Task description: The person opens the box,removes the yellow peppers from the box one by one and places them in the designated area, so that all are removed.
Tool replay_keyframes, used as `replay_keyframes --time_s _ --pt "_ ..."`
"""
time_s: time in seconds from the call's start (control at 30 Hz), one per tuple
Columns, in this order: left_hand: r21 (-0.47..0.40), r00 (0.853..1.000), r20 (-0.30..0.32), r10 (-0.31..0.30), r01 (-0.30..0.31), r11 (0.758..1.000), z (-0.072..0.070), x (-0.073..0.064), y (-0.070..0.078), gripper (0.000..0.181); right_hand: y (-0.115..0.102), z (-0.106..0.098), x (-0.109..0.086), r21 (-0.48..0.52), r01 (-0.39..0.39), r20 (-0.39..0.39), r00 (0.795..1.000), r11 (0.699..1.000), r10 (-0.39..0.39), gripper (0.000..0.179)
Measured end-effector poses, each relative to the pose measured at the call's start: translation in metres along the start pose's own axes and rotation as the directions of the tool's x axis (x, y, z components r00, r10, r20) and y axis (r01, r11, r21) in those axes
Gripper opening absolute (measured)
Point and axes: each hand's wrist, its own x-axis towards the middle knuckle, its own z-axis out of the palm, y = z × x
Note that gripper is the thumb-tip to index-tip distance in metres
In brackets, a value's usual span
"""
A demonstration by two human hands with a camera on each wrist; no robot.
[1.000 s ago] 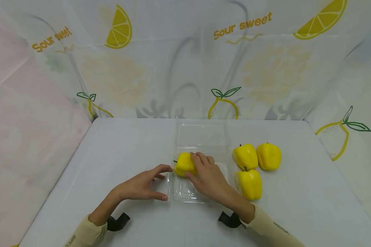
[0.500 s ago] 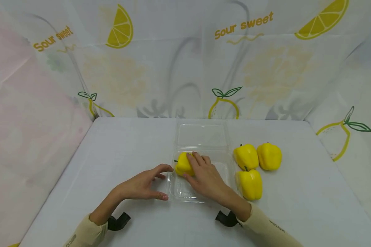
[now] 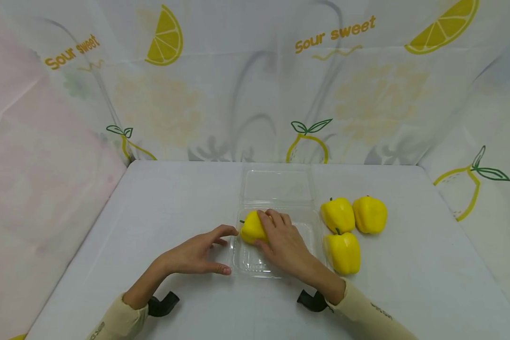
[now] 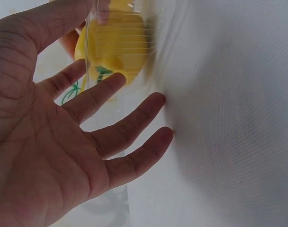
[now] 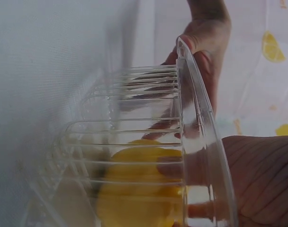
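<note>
A clear plastic clamshell box (image 3: pixel 255 265) lies on the table, its lid (image 3: pixel 277 186) folded back away from the person. In its left back part sits a yellow bell pepper (image 3: pixel 250 229), stem pointing left. My right hand (image 3: pixel 288 248) grips this pepper from the right, fingers over its top and thumb at its near side. The right wrist view shows the pepper (image 5: pixel 134 194) through the box's ribbed wall. My left hand (image 3: pixel 193 255) is beside the box's left rim, fingers spread and holding nothing. In the left wrist view its palm (image 4: pixel 49 142) faces the box.
Three more yellow bell peppers stand right of the box: one at the back (image 3: pixel 338 215), one farther right (image 3: pixel 369 215), one nearer (image 3: pixel 343 253). A printed cloth (image 3: pixel 221 94) hangs behind the white table (image 3: pixel 174 198). Black curved pieces (image 3: pixel 163 304) sit at both wrists.
The right hand has shifted slightly left and tipped the pepper a little inside the box. The left hand and the other peppers have stayed in place.
</note>
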Motion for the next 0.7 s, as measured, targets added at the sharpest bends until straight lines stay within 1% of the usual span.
replay_keyframes --time_s 0.13,0.27,0.53,0.7 --pt "0.0 1.0 0.001 -0.004 0.004 1.0 0.0003 0.0002 -0.0005 0.082 0.0001 -0.001 0.0006 0.0 -0.023 0.025 0.999 1.0 0.023 0.066" --pt "-0.002 1.0 -0.001 -0.004 0.004 1.0 0.0004 0.0003 -0.0012 0.082 0.0003 -0.0024 0.0015 0.008 -0.035 0.033 0.999 0.999 0.034 0.066" --pt "-0.004 1.0 -0.001 0.001 -0.001 1.0 0.0001 0.0003 -0.0011 0.081 0.0023 -0.0035 0.0022 0.017 -0.001 0.038 0.999 1.0 0.001 0.065" --pt "-0.002 1.0 0.0 0.002 -0.002 1.0 0.0 0.0001 -0.0004 0.081 0.003 -0.0046 0.0019 0.039 0.003 0.038 0.999 0.999 -0.005 0.065"
